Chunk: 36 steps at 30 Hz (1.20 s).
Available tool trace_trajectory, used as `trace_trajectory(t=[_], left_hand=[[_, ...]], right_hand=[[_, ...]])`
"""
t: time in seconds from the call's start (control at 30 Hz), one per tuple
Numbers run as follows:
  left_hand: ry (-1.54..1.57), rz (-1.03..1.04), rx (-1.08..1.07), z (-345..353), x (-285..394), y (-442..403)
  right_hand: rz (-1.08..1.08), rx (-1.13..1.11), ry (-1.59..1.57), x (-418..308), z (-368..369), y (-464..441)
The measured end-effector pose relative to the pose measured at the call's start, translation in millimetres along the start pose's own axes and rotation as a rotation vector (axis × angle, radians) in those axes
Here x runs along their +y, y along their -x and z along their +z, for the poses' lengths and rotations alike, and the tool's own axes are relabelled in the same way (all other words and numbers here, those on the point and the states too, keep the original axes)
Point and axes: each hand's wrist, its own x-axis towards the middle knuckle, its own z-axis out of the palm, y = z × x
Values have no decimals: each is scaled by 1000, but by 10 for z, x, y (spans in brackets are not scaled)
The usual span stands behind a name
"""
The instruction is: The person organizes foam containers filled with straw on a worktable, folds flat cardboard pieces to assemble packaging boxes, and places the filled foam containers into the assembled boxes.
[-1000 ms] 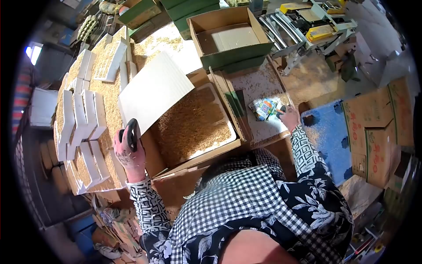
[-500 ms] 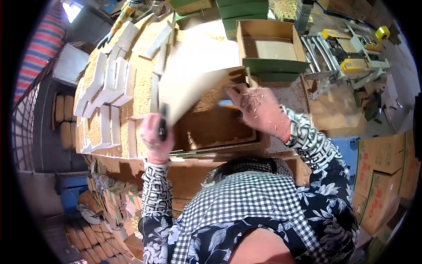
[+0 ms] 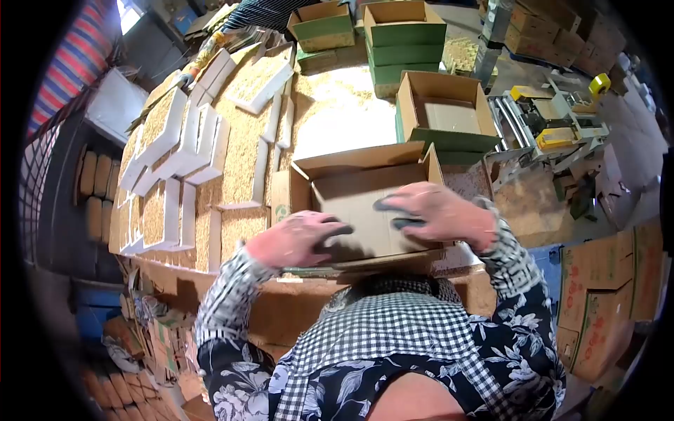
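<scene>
In front of me stands an open cardboard box (image 3: 365,158) with a flat greyish cardboard sheet (image 3: 365,200) lying inside. My left hand (image 3: 298,238) reaches over the box's left side, its dark-tipped fingers bent and apart above the sheet. From the right comes my right hand (image 3: 442,214), thumb and fingers spread over the sheet's right half. Nothing shows between the fingers of either hand. Whether the fingertips press on the sheet cannot be made out. Whatever lies beneath it is hidden.
White trays (image 3: 165,130) of tan grainy material stand stacked at left, with more of it loose on the table. An open green-sided box (image 3: 449,116) sits to the back right, near a roller machine (image 3: 554,116). More green boxes (image 3: 404,52) are stacked behind.
A blurred pale sheet was at my left hand above the box, whose brown inside showed. A cardboard sheet now covers that inside, and both hands have come together over it.
</scene>
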Motion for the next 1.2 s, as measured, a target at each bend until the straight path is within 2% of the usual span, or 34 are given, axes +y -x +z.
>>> trace_trajectory(t=[0.03, 0.07, 0.1, 0.13, 0.2, 0.23, 0.27, 0.33, 0.37, 0.4, 0.47, 0.5, 0.53, 0.57, 0.63, 0.7, 0.77, 0.8, 0.83, 0.87, 0.9, 0.93, 0.97, 1.0, 1.03, 1.07, 1.13, 1.17, 1.2], left_hand=[[111, -139, 77, -76, 14, 217], [224, -278, 150, -123, -9, 503], [627, -387, 212, -47, -145, 716], [669, -462, 228, 105, -218, 656], [772, -629, 262, 580, -249, 362], [351, -292, 235, 836, -262, 89], [-228, -239, 160, 962, -51, -81], [-32, -618, 348, 885, -35, -76], [58, -734, 618, 843, -27, -33], [-98, -682, 734, 1113, -293, 79], [1159, -915, 704, 1772, -686, 234], [1296, -903, 686, 1476, -559, 148], [1436, -807, 690, 1373, -572, 115], [1450, -743, 696, 1227, -564, 16], [1420, -560, 683, 798, -497, -343], [1410, -304, 578, 342, -482, -872], [1373, -182, 483, 27, -522, -1417], [1294, -191, 475, -91, -557, -1705], [858, -184, 562, -46, -712, -1974], [418, -179, 626, 84, -927, -2205], [58, -255, 549, 180, -1078, -2355], [68, -306, 395, 484, -1356, -2487], [-82, -324, 209, 723, -1499, -2559], [-229, -389, 53, 927, -1486, -2596], [-150, -394, 105, 1051, -1481, -2587], [-70, -402, 157, 1130, -1488, -2597], [-4, -391, 175, 1173, -1590, -2633], [36, -390, 180, 1226, -1601, -2608], [173, -423, 173, 1218, -1595, -2597]], right_hand=[[78, 168, -202, -104, -220, 179], [234, 246, -440, 93, -286, 422], [339, 272, -408, 172, -217, 476], [450, 294, -379, 214, -107, 537], [239, 211, -394, 58, 259, 269], [52, 121, -143, 155, 551, 190], [-40, 160, -76, 310, 640, 240], [272, 696, 103, 509, 577, 444], [446, 776, -29, 682, 648, 546], [591, 713, -274, 892, 855, 643], [766, 612, -646, 1228, 1358, 797], [771, 617, -734, 1295, 1562, 868], [742, 656, -781, 1301, 1669, 931], [693, 695, -805, 1271, 1676, 1014], [564, 721, -717, 840, 1136, 1114], [662, 1074, -1240, 1113, 687, 1300], [626, 1464, -1625, 1336, 103, 1484], [562, 1419, -1585, 1225, -355, 1463], [498, 1372, -1549, 1111, -793, 1450], [415, 1201, -1652, 1362, -1051, 1658], [342, 1018, -1733, 1612, -1310, 1866], [287, 920, -1766, 1978, -1392, 2039], [234, 820, -1793, 2347, -1473, 2216], [221, 939, -1661, 2577, -1475, 2196], [202, 1050, -1523, 2767, -1488, 2159], [244, 1021, -1536, 2887, -1461, 2076], [460, 1070, -1692, 3023, -1206, 1645], [405, 796, -1870, 3270, -1038, 1590], [401, 675, -1834, 3432, -964, 1516]])
